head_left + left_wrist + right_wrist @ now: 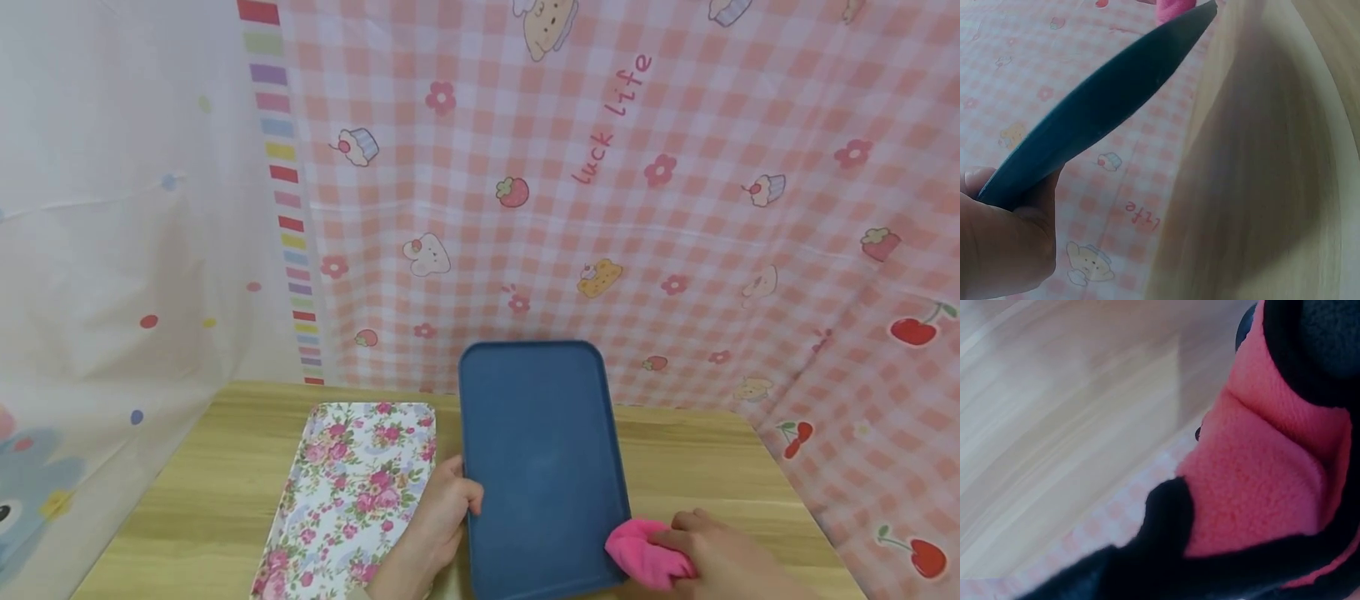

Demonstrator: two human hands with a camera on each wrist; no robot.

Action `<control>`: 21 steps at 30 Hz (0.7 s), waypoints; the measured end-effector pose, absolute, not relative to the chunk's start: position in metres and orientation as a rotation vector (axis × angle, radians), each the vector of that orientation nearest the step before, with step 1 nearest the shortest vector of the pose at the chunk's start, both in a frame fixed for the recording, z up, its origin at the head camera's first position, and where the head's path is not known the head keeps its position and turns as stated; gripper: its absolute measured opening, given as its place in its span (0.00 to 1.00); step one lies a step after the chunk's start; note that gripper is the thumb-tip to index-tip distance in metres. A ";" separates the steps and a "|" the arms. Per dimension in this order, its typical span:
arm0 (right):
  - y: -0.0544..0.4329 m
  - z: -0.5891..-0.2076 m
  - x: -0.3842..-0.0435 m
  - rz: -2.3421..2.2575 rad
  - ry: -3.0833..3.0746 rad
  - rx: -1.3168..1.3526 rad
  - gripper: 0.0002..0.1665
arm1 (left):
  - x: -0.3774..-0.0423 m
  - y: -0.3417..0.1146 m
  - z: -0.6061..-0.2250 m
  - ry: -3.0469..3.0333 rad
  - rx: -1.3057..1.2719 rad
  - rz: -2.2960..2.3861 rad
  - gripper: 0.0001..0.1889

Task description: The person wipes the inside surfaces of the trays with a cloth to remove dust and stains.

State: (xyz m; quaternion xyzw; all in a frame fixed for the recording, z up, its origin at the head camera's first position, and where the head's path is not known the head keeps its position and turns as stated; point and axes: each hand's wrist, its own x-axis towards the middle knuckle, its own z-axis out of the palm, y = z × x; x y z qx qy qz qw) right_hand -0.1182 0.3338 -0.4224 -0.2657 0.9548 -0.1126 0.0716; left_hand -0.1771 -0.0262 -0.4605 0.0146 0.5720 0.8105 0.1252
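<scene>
Blue tray: the blue tray [543,467] is tilted up in front of the checked backdrop [465,225], its face towards you; you have it in front of you, just right of the floral tray. Whether its lower end touches the worktop [690,458] cannot be told.
Left hand: your left hand [442,512] grips the tray's left rim, thumb on the face and fingers behind; the left wrist view confirms the edge pinched between them.
Right hand: your right hand [712,550] is curled on the pink cloth [641,550], fingers gathered into its folds. Exact finger placement cannot be told from the right wrist view.
Pink cloth: bunched, at the tray's lower right corner, overlapping the rim there.
Floral tray: the floral tray [352,492] lies flat on the worktop, left of the blue one, partly covered by your left forearm.
Step in hand: judged to be wiping the blue tray, with the work at the lower right edge and corner.
Next move: appears to call for drawing the cloth along the rim and across the face with even pressure, while your left hand steadies the tray against twisting.
Tray finish: cleanliness cannot be judged; a paler patch shows mid-face, possibly only reflected light.
</scene>
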 end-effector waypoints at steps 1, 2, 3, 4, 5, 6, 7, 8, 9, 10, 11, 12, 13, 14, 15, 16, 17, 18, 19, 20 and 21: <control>0.337 -0.422 -0.118 -0.336 2.887 -0.806 0.23 | -0.177 -0.027 -0.461 1.666 0.043 2.359 0.38; 0.339 -0.421 -0.117 -0.337 2.895 -0.786 0.24 | -0.176 -0.027 -0.461 1.666 0.042 2.357 0.38; 0.342 -0.421 -0.116 -0.335 2.915 -0.794 0.24 | -0.176 -0.028 -0.461 1.666 0.039 2.354 0.38; 0.344 -0.420 -0.116 -0.325 2.933 -0.782 0.25 | -0.176 -0.028 -0.461 1.668 0.037 2.352 0.39; 0.347 -0.420 -0.116 -0.319 2.960 -0.785 0.25 | -0.175 -0.029 -0.462 1.669 0.034 2.350 0.38; 0.349 -0.419 -0.116 -0.312 2.992 -0.789 0.25 | -0.175 -0.029 -0.462 1.671 0.029 2.349 0.38; 0.351 -0.419 -0.116 -0.306 3.026 -0.791 0.25 | -0.175 -0.029 -0.462 1.674 0.023 2.345 0.39; 0.353 -0.419 -0.115 -0.296 3.058 -0.767 0.26 | -0.175 -0.029 -0.462 1.675 0.016 2.340 0.39; 0.355 -0.418 -0.116 -0.287 3.112 -0.767 0.26 | -0.176 -0.029 -0.462 1.677 0.011 2.336 0.39; 0.356 -0.418 -0.116 -0.290 3.148 -0.742 0.26 | -0.176 -0.029 -0.463 1.681 0.009 2.331 0.40; 0.358 -0.417 -0.116 -0.293 3.187 -0.714 0.27 | -0.176 -0.028 -0.463 1.682 0.004 2.327 0.41; 0.359 -0.417 -0.116 -0.294 3.219 -0.679 0.27 | -0.176 -0.028 -0.463 1.682 0.001 2.320 0.42; 0.361 -0.416 -0.116 -0.295 3.237 -0.619 0.28 | -0.176 -0.028 -0.463 1.685 -0.002 2.311 0.42; 0.362 -0.415 -0.116 -0.299 3.247 -0.555 0.28 | -0.176 -0.028 -0.463 1.685 -0.005 2.306 0.43; 0.364 -0.414 -0.116 -0.309 3.257 -0.516 0.28 | -0.176 -0.028 -0.464 1.689 -0.008 2.301 0.43; 0.366 -0.413 -0.116 -0.305 3.250 -0.464 0.29 | -0.176 -0.027 -0.464 1.692 -0.010 2.299 0.43; 0.368 -0.412 -0.117 -0.291 3.248 -0.419 0.29 | -0.176 -0.027 -0.465 1.692 -0.014 2.297 0.43; 0.370 -0.412 -0.117 -0.284 3.249 -0.398 0.29 | -0.176 -0.026 -0.465 1.691 -0.016 2.295 0.42; 0.372 -0.411 -0.118 -0.280 3.251 -0.376 0.30 | -0.176 -0.025 -0.466 1.687 -0.020 2.295 0.42; 0.375 -0.411 -0.119 -0.280 3.263 -0.382 0.29 | -0.176 -0.024 -0.467 1.684 -0.023 2.298 0.42; 0.377 -0.412 -0.120 -0.274 3.284 -0.395 0.29 | -0.176 -0.023 -0.469 1.686 -0.026 2.301 0.42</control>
